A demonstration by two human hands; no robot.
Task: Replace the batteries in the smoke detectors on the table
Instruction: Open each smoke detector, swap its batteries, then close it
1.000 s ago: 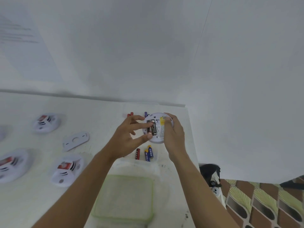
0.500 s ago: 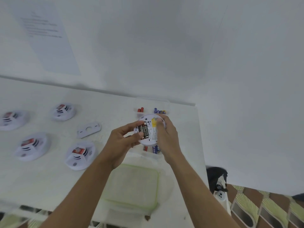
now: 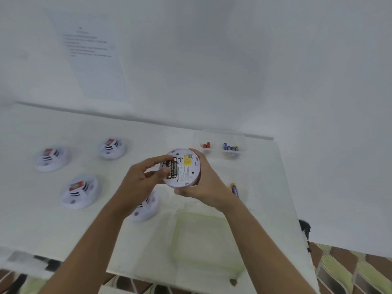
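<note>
Held detector: white round smoke detector (image 3: 184, 169) raised above the table (image 3: 27, 219), back side up, yellow label near its middle.
Right hand: right hand (image 3: 206, 183) cups the detector from the right and below, fingers wrapped round its rim, closed firmly on it.
Left hand: left hand (image 3: 139, 181) at the detector's left edge; thumb and forefinger narrow, their tips on the black batteries (image 3: 172, 170) seated in the compartment. Cannot tell whether they pinch or only press.
Batteries in compartment: two, side by side, black with light lettering, lying lengthwise.
Other detectors: three on the table well to the left, red patch on top of each (image 3: 52, 159) (image 3: 112, 148) (image 3: 80, 192); a fourth (image 3: 146, 209) partly hidden beneath the left wrist.
Loose battery: blue and yellow battery (image 3: 235, 189) on the table just right of the right wrist.
Far tray: clear tray (image 3: 220, 154) near the wall, red cells in the left part, blue ones in the right.
Near lid: pale green-rimmed container lid (image 3: 203, 240) flat on the table under the right forearm.
Wall: printed sheet (image 3: 91, 58) stuck up, text too blurred to read.
</note>
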